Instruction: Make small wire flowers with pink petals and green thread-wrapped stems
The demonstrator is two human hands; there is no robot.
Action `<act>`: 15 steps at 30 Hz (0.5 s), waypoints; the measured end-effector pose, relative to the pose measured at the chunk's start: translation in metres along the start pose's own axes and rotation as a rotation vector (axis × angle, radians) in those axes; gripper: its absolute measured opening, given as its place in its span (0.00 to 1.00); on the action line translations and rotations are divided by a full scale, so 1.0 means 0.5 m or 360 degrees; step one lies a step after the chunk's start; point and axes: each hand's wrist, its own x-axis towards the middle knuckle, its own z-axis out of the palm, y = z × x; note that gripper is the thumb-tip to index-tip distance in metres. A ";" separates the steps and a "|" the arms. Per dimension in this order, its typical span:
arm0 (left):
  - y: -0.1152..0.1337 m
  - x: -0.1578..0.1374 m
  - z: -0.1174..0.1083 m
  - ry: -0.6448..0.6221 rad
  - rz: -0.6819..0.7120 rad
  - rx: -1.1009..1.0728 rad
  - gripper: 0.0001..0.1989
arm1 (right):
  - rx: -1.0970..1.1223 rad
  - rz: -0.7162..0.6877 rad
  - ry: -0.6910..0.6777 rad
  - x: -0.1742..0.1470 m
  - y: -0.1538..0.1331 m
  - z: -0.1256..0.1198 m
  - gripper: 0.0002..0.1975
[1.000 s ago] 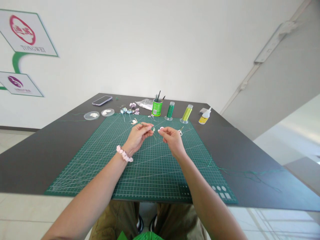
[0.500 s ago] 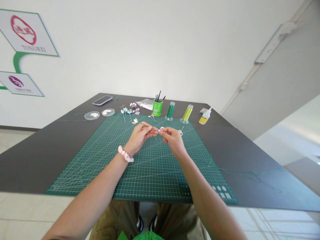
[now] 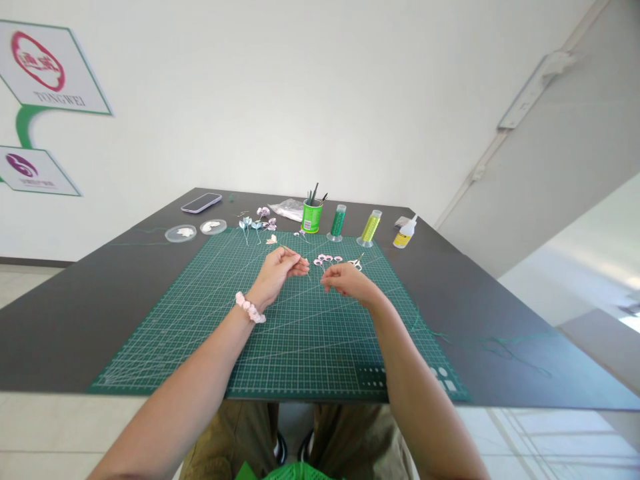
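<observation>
My left hand (image 3: pixel 281 269), with a pink scrunchie (image 3: pixel 250 308) at its wrist, is closed in a pinch on a thin stem. A pale peach flower (image 3: pixel 271 239) shows at the stem's far end, beyond the knuckles. A fine strand hangs under the fingertips. My right hand (image 3: pixel 350 281) is a little to the right, fingers curled together over the mat; what they hold, if anything, is too small to make out. Just beyond it lie several small pink flowers (image 3: pixel 329 258) on thin stems. White-handled scissors (image 3: pixel 356 264) lie beside them, partly hidden by the hand.
A green cutting mat (image 3: pixel 240 347) covers the middle of the dark table. Along its far side stand a green can of tools (image 3: pixel 312 218), two thread spools (image 3: pixel 337 223) and a glue bottle (image 3: pixel 405 233). Blue and purple flowers (image 3: pixel 257 225), clear dishes (image 3: pixel 181 233) and a phone (image 3: pixel 201 203) are left.
My right hand has drawn away from my left fingertips, toward me and slightly right. The small pink flowers now show on the mat. My left hand has barely moved.
</observation>
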 end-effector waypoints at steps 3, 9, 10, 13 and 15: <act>-0.002 0.000 -0.002 -0.0031 -0.0054 0.0049 0.06 | -0.0276 0.0117 -0.0040 -0.003 -0.001 -0.055 0.07; -0.003 -0.001 -0.002 -0.0064 -0.0108 0.0099 0.07 | -0.0823 0.0439 0.0308 0.046 0.017 -0.154 0.06; -0.003 -0.001 -0.002 -0.0061 -0.0109 0.0100 0.07 | -0.0909 0.0525 0.0340 0.059 0.027 -0.158 0.07; 0.000 -0.001 0.001 -0.0047 -0.0112 0.0098 0.08 | -0.1112 0.0719 0.0382 0.095 0.057 -0.149 0.16; 0.001 0.000 0.002 -0.0041 -0.0117 0.0097 0.09 | -0.1229 0.0788 0.0422 0.111 0.074 -0.137 0.17</act>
